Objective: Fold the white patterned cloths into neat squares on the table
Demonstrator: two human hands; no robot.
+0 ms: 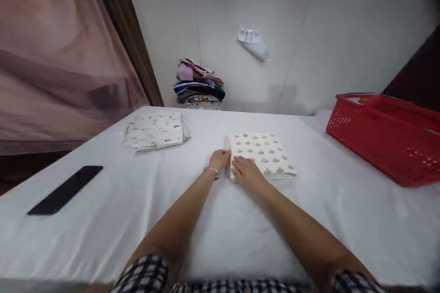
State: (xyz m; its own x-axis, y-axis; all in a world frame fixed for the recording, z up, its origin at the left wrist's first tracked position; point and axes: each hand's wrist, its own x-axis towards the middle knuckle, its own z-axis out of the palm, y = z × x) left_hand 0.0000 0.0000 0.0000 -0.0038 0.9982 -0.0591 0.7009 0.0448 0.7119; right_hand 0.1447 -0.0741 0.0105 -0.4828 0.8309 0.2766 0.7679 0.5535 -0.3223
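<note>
A folded white cloth (259,146) with small grey prints and one yellow one lies flat on the white-covered table (165,219). At its left edge, my left hand (220,160) has its fingers closed on the cloth's border; a bracelet circles that wrist. My right hand (248,172) rests palm down on the near left part of the same cloth, fingers stretched out. Farther left lies a second folded white cloth (156,128) with small dark prints, apart from both hands.
A long black flat object (67,190) lies at the table's left. On the right stands a red plastic basket (381,132). Against the back wall sits a stack of folded fabrics (199,83). A pink curtain (58,55) hangs at the left.
</note>
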